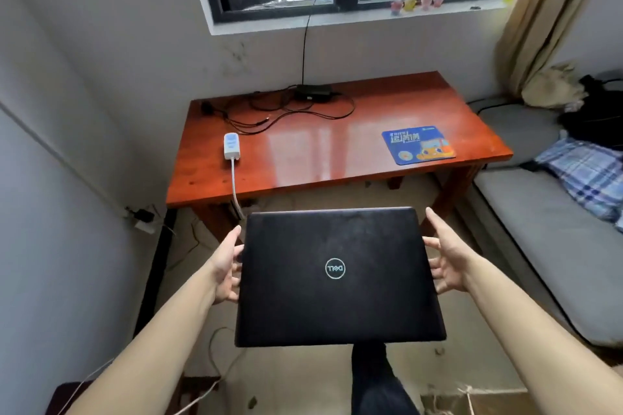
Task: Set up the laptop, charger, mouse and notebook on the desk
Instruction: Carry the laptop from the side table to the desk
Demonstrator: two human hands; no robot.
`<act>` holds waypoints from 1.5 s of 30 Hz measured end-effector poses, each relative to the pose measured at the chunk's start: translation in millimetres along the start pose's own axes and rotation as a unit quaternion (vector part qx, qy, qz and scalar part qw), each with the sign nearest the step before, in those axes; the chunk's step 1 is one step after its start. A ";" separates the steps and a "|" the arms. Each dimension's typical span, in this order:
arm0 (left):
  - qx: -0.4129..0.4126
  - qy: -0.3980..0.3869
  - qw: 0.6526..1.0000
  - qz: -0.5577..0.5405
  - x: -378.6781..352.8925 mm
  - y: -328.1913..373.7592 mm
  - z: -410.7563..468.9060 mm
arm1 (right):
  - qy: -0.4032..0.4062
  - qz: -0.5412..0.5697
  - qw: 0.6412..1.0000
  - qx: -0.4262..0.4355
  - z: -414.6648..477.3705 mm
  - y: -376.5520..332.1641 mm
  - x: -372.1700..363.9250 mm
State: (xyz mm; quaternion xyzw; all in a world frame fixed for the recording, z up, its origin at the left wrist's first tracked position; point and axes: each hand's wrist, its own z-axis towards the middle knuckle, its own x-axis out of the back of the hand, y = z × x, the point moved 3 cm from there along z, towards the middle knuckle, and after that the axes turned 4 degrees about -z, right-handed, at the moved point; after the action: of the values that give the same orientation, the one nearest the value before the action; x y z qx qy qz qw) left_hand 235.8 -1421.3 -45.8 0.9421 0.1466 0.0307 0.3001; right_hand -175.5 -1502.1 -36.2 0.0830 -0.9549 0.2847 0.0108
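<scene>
A closed black laptop (337, 276) with a round silver logo hangs level in the air, just short of the red-brown wooden desk (303, 165). My left hand (226, 266) grips its left edge, thumb along the side and fingers curling under. My right hand (448, 263) touches the right edge with spread, straight fingers, its thumb lifted off. A black charger brick (312, 91) lies at the back of the desk among loose black cables (290, 113). No mouse or notebook is in view.
A white power strip (232, 145) lies on the desk's left part, its cord dropping over the front edge. A blue mouse pad (418, 145) sits front right. A grey couch (539, 229) with plaid cloth (586, 178) runs along the right. A wall is close on the left.
</scene>
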 end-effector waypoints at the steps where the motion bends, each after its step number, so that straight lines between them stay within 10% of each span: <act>1: -0.002 0.004 1.000 0.003 -4.5 10.0 11.0 | -0.004 -0.003 1.000 0.002 14.1 -10.9 1.8; 18: 0.036 0.091 0.995 -0.027 -96.2 262.3 192.3 | -0.038 -0.112 0.993 -0.024 215.7 -325.1 25.3; 45: 0.114 0.108 0.987 -0.033 -99.6 396.8 411.4 | 0.069 -0.085 0.984 -0.138 397.5 -446.5 -33.9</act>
State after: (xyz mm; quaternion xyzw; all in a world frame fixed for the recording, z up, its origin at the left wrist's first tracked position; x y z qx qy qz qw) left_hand 303.0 -1987.8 -151.4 0.9560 0.2118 0.1054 0.1736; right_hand -58.0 -2081.7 -129.4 0.1415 -0.9715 0.1535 0.1123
